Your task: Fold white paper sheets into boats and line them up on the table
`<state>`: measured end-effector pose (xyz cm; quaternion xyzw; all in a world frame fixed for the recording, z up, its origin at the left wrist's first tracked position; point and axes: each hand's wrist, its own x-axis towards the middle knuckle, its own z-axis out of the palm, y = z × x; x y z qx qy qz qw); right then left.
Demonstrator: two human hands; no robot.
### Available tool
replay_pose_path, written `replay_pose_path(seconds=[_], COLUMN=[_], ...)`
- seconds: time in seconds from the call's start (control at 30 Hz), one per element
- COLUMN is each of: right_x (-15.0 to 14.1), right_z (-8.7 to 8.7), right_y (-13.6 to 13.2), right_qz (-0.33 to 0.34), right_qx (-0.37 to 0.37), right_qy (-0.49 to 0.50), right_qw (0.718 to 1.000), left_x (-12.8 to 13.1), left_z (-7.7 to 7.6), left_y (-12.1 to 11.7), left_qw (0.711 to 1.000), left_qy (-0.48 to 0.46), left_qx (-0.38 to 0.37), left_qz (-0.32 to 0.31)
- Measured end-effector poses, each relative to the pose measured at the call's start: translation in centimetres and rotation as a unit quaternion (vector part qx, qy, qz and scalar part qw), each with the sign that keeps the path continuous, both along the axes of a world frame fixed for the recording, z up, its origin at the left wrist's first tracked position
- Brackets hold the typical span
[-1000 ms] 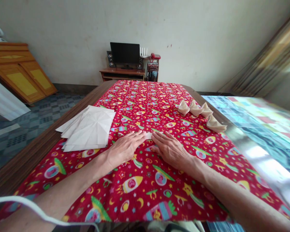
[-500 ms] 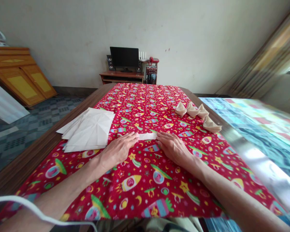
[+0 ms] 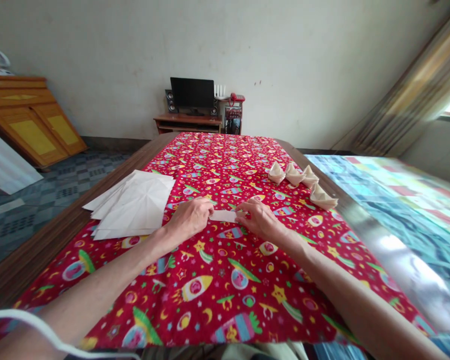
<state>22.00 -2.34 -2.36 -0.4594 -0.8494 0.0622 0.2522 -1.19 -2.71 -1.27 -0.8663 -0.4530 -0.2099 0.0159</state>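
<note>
A narrow folded strip of white paper (image 3: pixel 224 216) lies crosswise at the middle of the red patterned cloth (image 3: pixel 225 270). My left hand (image 3: pixel 192 217) pinches its left end between thumb and fingers. At the other end, my right hand (image 3: pixel 260 218) grips the paper the same way, fingers bent. Both ends of the strip are hidden under my fingertips. Left of my left hand rests a fanned stack of creased white paper sheets (image 3: pixel 135 205). Several folded cream paper boat shapes (image 3: pixel 322 197) stand beyond my right hand, toward the table's right edge.
The cloth covers a brown wooden table (image 3: pixel 135 159). A white cable (image 3: pixel 30 317) crosses the lower left, over my left forearm. Against the far wall, a monitor (image 3: pixel 192 93) stands on a small desk (image 3: pixel 187 119). A bed with a patterned cover (image 3: pixel 390 200) is at the right.
My fingers were stretched flat along the strip's ends; now they are curled and pinch it. The whole scene has shifted slightly left and down in view.
</note>
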Motion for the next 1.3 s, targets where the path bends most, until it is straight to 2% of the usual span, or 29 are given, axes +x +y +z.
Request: replay_pose_path(seconds=[0.17,0.27,0.3,0.33,0.4,0.47,0.5,0.53,0.57,0.7,0.8,0.9,0.97,1.07,1.2,1.3], right_x=[-0.3,-0.3,-0.3,-0.4,-0.6,-1.1,-1.4,-1.8,-2.1,-2.9,-3.1,-3.1,-3.2,-3.4,-3.5,-3.3], right_z=[0.8,1.1,1.1,1.0,0.8,0.5,0.4,0.3,0.2,0.4,0.8,1.3,1.4,1.4,1.3,1.0], right_y=[-0.3,-0.8,-1.0,-1.2,-1.7,-2.3,-2.6,-2.9,-3.2,-4.1,-4.6,-4.6,-4.5,-4.3,-3.9,-3.6], right_qz=[-0.047,-0.080,-0.087,-0.088,-0.070,-0.030,-0.011,0.006,0.019,0.055,0.062,0.007,-0.035,-0.060,-0.092,-0.116], right_qx=[-0.114,-0.090,-0.072,-0.052,-0.004,0.051,0.075,0.094,0.107,0.107,0.037,-0.038,-0.058,-0.074,-0.091,-0.088], right_qy=[0.095,0.146,0.157,0.163,0.158,0.136,0.122,0.106,0.090,0.043,0.066,0.115,0.126,0.123,0.119,0.104], right_qw=[0.988,0.982,0.981,0.981,0.985,0.989,0.990,0.990,0.990,0.992,0.995,0.993,0.990,0.988,0.984,0.984], left_x=[0.3,0.7,0.8,1.0,1.3,1.6,1.8,2.0,2.1,2.1,2.0,2.1,2.3,2.7,3.1,3.1], left_z=[0.0,-0.1,-0.2,-0.4,-0.8,-1.1,-1.2,-1.2,-1.1,-0.6,-0.3,-0.1,0.0,0.1,-0.2,-0.4], left_y=[1.1,1.3,1.2,1.1,0.6,0.0,-0.3,-0.7,-0.9,-1.3,-1.2,-1.3,-1.6,-2.2,-2.5,-2.5], left_qw=[0.998,0.985,0.979,0.972,0.944,0.884,0.854,0.834,0.828,0.867,0.898,0.924,0.938,0.957,0.966,0.966], left_qy=[-0.065,-0.164,-0.197,-0.232,-0.308,-0.374,-0.397,-0.407,-0.408,-0.351,-0.310,-0.287,-0.270,-0.230,-0.214,-0.222], left_qx=[0.005,0.053,0.047,0.017,-0.116,-0.280,-0.336,-0.371,-0.385,-0.353,-0.312,-0.252,-0.218,-0.176,-0.143,-0.131], left_qz=[-0.016,-0.010,0.002,0.015,0.031,0.018,0.005,-0.006,-0.010,0.011,0.029,0.014,0.008,0.024,0.039,0.026])
